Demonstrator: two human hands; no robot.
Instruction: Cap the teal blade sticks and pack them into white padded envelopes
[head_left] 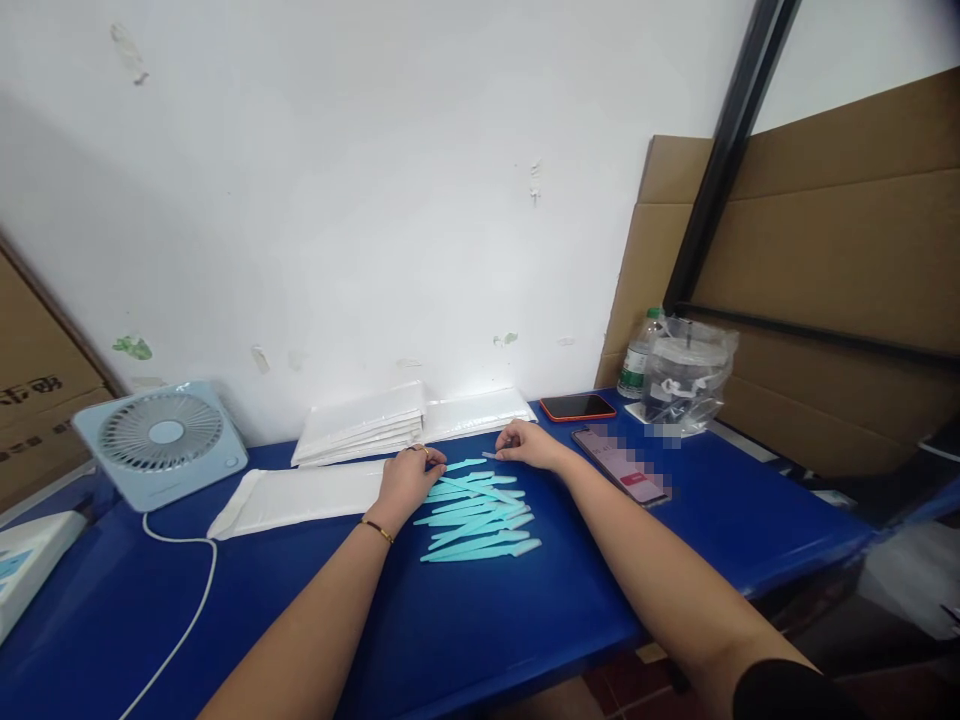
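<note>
Strips (478,515) sit in a teal pile mid-counter (600,590), right of the envelope (300,497). Our left hand (407,477) rests curled on them; right hand (527,445) pinches one strip's end. Looks like we're mid-pick, so lifting it clear comes next.

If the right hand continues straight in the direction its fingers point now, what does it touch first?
Probably the left hand: the right hand points leftward over the turquoise strips, fingertips holding one strip; depth is hard to judge.

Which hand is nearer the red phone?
Right. The right hand is at the far end of the teal strips, just left of the red phone; the left hand is farther left.
</note>
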